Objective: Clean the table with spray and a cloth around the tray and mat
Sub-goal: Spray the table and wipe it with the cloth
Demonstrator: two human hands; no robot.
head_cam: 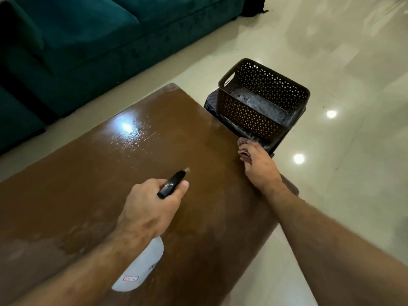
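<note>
On the brown table (136,164), near its middle: left hand (152,206) wrapped round the black head of a spray bottle (141,268), fingers curled tight about the trigger end, thumb laid along the side, nozzle (186,170) aimed out across the wood toward the far right corner. White bottle body hanging under the wrist, tilted, label side up. No mist visible at the tip; impossible to tell whether the trigger is pressed.

At the right edge of the table: right hand (258,164) closed over a bunched cloth (244,149), dark and patterned, pinched under the fingers and pressed to the wood just beside the mat (212,104). Dark mat overhanging the far right corner, with the perforated brown tray (262,102) sitting on top of it, basket-shaped and holding nothing that can be made out.

As to progress, judged only from the surface: a wet sheen with fine droplets across the far half, brightest under the lamp reflection, suggesting spray already laid down there. Duller, patchy streaks on the near left, possibly drying, possibly not yet wiped. Probably somewhere in the middle of the job: more wetting of the strip in front of the nozzle, then wiping with the cloth along the mat's border and back over the near side. Under the mat and tray, nothing visible, so nothing to say of that patch.
</note>
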